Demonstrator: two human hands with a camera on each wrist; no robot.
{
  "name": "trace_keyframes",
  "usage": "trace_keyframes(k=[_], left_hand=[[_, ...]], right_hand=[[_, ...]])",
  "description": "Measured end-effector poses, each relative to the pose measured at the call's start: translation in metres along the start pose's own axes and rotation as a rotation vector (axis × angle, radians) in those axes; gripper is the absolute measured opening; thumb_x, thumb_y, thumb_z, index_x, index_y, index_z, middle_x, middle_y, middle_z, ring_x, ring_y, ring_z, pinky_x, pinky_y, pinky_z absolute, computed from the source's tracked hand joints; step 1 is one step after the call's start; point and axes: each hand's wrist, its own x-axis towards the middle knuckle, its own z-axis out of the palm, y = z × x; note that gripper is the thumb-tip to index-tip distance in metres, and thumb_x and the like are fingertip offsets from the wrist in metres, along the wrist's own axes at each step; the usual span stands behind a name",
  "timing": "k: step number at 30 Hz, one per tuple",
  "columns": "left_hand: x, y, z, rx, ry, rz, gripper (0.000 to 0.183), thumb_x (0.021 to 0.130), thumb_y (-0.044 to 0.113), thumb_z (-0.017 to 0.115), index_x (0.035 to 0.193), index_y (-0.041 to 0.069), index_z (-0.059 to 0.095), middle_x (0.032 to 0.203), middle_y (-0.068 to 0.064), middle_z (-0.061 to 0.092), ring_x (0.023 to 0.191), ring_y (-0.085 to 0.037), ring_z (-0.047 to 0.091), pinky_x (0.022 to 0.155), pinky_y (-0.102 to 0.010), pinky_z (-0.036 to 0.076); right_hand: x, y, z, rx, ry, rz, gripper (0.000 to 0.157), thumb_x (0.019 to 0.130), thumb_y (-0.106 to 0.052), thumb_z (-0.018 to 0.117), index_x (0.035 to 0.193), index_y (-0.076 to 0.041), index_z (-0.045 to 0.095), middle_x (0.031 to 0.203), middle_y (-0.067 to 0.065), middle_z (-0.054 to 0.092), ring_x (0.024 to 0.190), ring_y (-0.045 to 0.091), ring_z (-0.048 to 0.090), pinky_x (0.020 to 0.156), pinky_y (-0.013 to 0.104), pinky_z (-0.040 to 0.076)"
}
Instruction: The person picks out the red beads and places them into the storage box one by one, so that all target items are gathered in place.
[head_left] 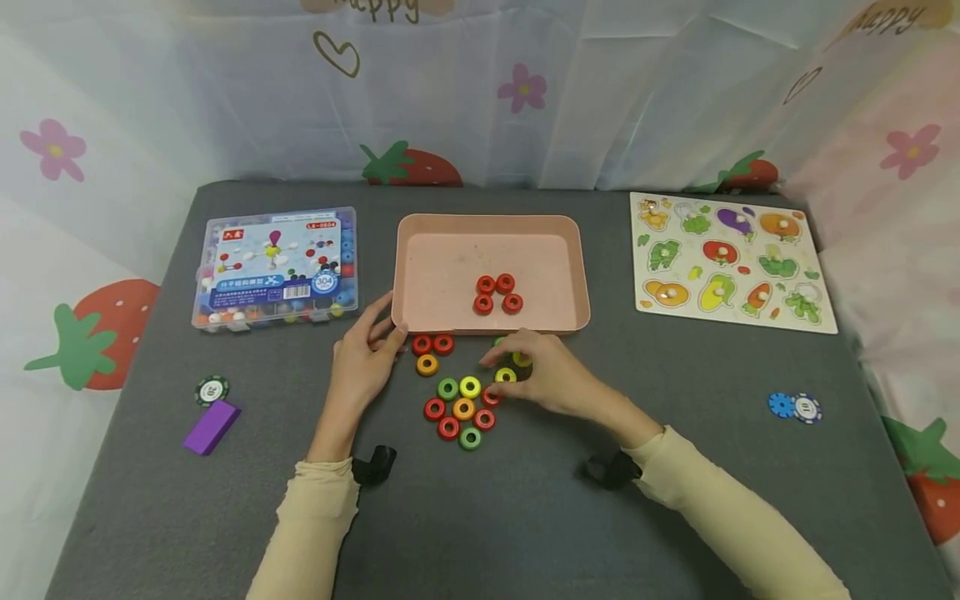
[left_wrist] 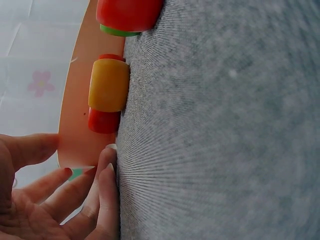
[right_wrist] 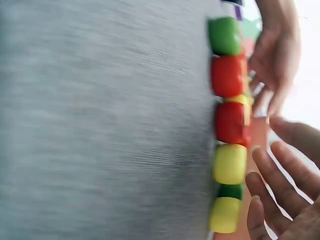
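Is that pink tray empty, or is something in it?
Not empty: four red rings lie in the pink tray, with bare floor around them.

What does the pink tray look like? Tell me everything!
The pink tray is a shallow rectangle with rounded corners and a raised rim, and looks like plastic. Small dark specks dot its floor. It lies flat, open side up, on the dark grey table. Four red rings lie together inside. The left hand holds its near left corner.
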Motion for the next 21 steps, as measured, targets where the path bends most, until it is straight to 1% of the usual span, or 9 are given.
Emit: trace_keyframes(k=[2, 5, 7, 11, 17, 19, 21], left_hand=[[0.0, 0.0, 0.0, 0.0, 0.001, -0.002, 0.054, 0.1, 0.033, 0.062, 0.152, 0.03, 0.045, 0.131, -0.011, 0.066, 0.093, -0.026, 0.075, 0.099, -0.052, 0.046], [-0.001, 0.0, 0.0, -0.002, 0.003, -0.006, 0.054, 0.1, 0.033, 0.062, 0.152, 0.03, 0.045, 0.131, -0.011, 0.066, 0.093, -0.025, 0.075, 0.099, -0.052, 0.047], [-0.001, -0.001, 0.0, -0.002, 0.006, -0.007, 0.054, 0.1, 0.033, 0.062, 0.152, 0.03, 0.045, 0.132, -0.011, 0.066, 0.093, -0.025, 0.075, 0.098, -0.052, 0.047], [-0.001, -0.001, 0.0, -0.007, 0.004, -0.005, 0.054, 0.1, 0.033, 0.062, 0.152, 0.03, 0.045, 0.132, -0.012, 0.066, 0.093, -0.025, 0.075, 0.097, -0.051, 0.048], [-0.001, -0.001, 0.0, -0.005, 0.004, 0.0, 0.054, 0.1, 0.033, 0.062, 0.152, 0.03, 0.045, 0.132, -0.012, 0.066, 0.092, -0.025, 0.075, 0.096, -0.051, 0.048], [0.0, -0.001, 0.0, -0.005, 0.003, -0.003, 0.054, 0.1, 0.034, 0.062, 0.152, 0.03, 0.045, 0.131, -0.011, 0.066, 0.092, -0.025, 0.075, 0.097, -0.051, 0.048], [0.0, -0.001, 0.0, -0.005, 0.001, -0.005, 0.055, 0.1, 0.034, 0.062, 0.152, 0.031, 0.045, 0.131, -0.011, 0.066, 0.092, -0.024, 0.075, 0.097, -0.051, 0.048]], right_hand=[[-0.004, 0.003, 0.004, -0.042, -0.038, -0.003, 0.033, 0.081, -0.023, 0.086, 0.112, -0.017, 0.075, 0.108, -0.009, 0.07, 0.105, 0.015, 0.059, 0.097, 0.044, 0.044], [-0.008, 0.005, 0.008, -0.093, -0.073, -0.016, 0.035, 0.079, -0.023, 0.087, 0.112, -0.019, 0.075, 0.11, -0.01, 0.07, 0.106, 0.012, 0.056, 0.098, 0.045, 0.038], [-0.009, 0.007, 0.011, -0.129, -0.079, -0.029, 0.036, 0.078, -0.023, 0.088, 0.112, -0.02, 0.075, 0.11, -0.01, 0.071, 0.108, 0.011, 0.056, 0.097, 0.044, 0.036], [-0.009, 0.009, 0.014, -0.166, -0.069, -0.042, 0.035, 0.077, -0.022, 0.089, 0.11, -0.02, 0.076, 0.108, -0.009, 0.072, 0.106, 0.01, 0.056, 0.092, 0.039, 0.034], [-0.009, 0.01, 0.015, -0.166, -0.058, -0.046, 0.033, 0.077, -0.023, 0.088, 0.108, -0.021, 0.078, 0.106, -0.01, 0.073, 0.104, 0.009, 0.056, 0.09, 0.038, 0.033], [-0.008, 0.009, 0.014, -0.145, -0.054, -0.046, 0.032, 0.078, -0.024, 0.088, 0.108, -0.021, 0.078, 0.105, -0.011, 0.072, 0.104, 0.009, 0.056, 0.092, 0.039, 0.034], [-0.007, 0.008, 0.011, -0.101, -0.043, -0.054, 0.032, 0.078, -0.023, 0.088, 0.108, -0.02, 0.078, 0.104, -0.011, 0.072, 0.103, 0.009, 0.057, 0.093, 0.04, 0.038]])
